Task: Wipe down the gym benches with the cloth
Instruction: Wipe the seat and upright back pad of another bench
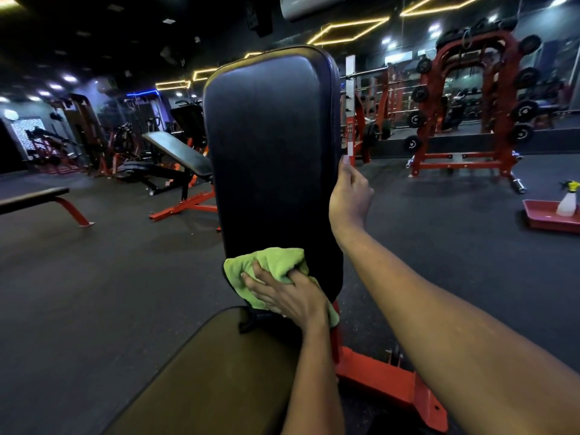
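Green cloth [270, 264] in left hand [290, 298], glossy backrest [273, 146] (right hand [348, 199] grips)

Head cam, fwd-down, near bench [273, 152]

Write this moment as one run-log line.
step: wipe backrest | left hand: grips cloth on backrest's lower end | right hand: grips backrest's right edge
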{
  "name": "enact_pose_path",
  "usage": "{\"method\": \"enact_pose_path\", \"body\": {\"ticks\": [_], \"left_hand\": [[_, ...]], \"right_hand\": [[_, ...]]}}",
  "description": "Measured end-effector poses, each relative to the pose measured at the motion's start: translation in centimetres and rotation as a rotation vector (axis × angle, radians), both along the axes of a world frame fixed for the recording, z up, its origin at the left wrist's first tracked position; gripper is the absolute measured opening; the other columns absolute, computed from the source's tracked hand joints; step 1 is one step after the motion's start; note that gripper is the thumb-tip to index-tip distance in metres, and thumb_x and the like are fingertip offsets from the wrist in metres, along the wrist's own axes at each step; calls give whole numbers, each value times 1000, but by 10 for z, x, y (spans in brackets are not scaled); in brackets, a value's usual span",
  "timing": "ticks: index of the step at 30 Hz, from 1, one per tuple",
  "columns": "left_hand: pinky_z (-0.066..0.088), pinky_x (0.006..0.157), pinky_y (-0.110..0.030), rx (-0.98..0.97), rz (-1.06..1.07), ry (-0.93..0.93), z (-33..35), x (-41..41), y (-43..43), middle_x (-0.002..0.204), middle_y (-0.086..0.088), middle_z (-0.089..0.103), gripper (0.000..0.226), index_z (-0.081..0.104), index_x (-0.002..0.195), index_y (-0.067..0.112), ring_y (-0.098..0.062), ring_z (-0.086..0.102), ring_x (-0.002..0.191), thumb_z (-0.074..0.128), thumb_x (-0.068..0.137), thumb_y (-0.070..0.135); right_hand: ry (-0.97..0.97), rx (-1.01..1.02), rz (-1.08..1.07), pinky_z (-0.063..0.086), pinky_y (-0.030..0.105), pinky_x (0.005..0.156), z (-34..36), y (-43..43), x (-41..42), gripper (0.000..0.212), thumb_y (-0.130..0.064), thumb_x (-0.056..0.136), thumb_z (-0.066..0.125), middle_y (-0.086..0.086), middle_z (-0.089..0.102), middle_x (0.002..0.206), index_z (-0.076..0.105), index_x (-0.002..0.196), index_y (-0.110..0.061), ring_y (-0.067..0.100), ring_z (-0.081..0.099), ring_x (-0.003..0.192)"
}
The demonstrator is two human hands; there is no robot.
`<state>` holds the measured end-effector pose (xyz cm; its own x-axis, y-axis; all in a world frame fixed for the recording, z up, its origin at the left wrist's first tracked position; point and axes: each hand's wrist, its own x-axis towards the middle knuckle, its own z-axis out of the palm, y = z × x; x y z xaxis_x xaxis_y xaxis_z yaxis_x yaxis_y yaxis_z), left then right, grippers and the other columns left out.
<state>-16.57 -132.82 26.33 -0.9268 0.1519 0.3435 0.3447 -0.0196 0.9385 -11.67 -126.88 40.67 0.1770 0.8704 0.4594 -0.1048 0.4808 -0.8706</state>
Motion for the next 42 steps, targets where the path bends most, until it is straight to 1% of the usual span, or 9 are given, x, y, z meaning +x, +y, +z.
{"method": "enact_pose_path", "body": {"ticks": [4,10,16,20,26,31,37,40,42], "left_hand": [[22,105,-65,59,-41,-90,16,-5,-5,158,3,13,67,30,144,24,-25,13,145,37,79,38],[14,112,-56,48,-45,-242,63,-74,0,162,-7,12,62,20,153,16,-26,11,148,40,97,31],[4,116,-60,114,-145,265,128,-59,6,164,1,10,75,23,153,26,-24,4,150,35,80,39],[1,118,-56,106,-286,684,86,-15,-12,164,5,9,82,29,152,30,-20,0,152,37,70,34],[13,112,-65,65,-297,792,116,-36,-8,163,6,15,70,39,148,33,-18,6,151,36,78,35],[9,115,-62,89,-331,954,180,-59,2,164,2,12,86,24,154,20,-13,6,151,42,71,35],[10,116,-62,51,-358,1289,253,-74,9,164,-11,5,86,31,149,11,-24,0,152,52,73,44],[-7,111,-69,14,-161,1073,224,-67,13,164,-8,-6,95,31,152,32,-28,-12,150,55,62,53],[-2,110,-72,16,-158,900,207,-60,14,165,2,-5,92,32,149,44,-26,-11,150,52,59,54]], "right_hand": [[-69,20,-50,37,28,56,-1,4,0,44,-55,102,34,-14,45,54,51,68,-33,7,47,55],[-25,8,7,50,35,75,-1,5,-2,59,-66,94,31,-17,51,73,68,92,-20,13,55,78],[127,-3,148,47,32,105,2,4,-1,56,-55,100,39,2,70,121,69,123,-14,13,61,117],[190,-51,176,37,18,99,5,8,3,46,-36,105,43,11,60,136,58,135,-4,20,52,131],[215,-127,369,39,32,112,8,9,4,64,-60,94,49,6,60,136,60,134,-11,15,54,127],[133,-164,426,44,46,108,12,35,2,75,-70,77,50,9,69,121,70,119,-12,26,61,118],[273,-93,559,43,35,106,60,29,3,36,-34,106,40,-2,72,101,69,98,-16,19,61,108],[340,-59,515,41,39,112,58,28,-4,50,-51,96,50,1,68,121,66,121,-11,16,59,121],[379,-45,518,41,41,112,53,32,-9,68,-61,82,55,3,67,127,64,128,-11,17,59,123]]}}
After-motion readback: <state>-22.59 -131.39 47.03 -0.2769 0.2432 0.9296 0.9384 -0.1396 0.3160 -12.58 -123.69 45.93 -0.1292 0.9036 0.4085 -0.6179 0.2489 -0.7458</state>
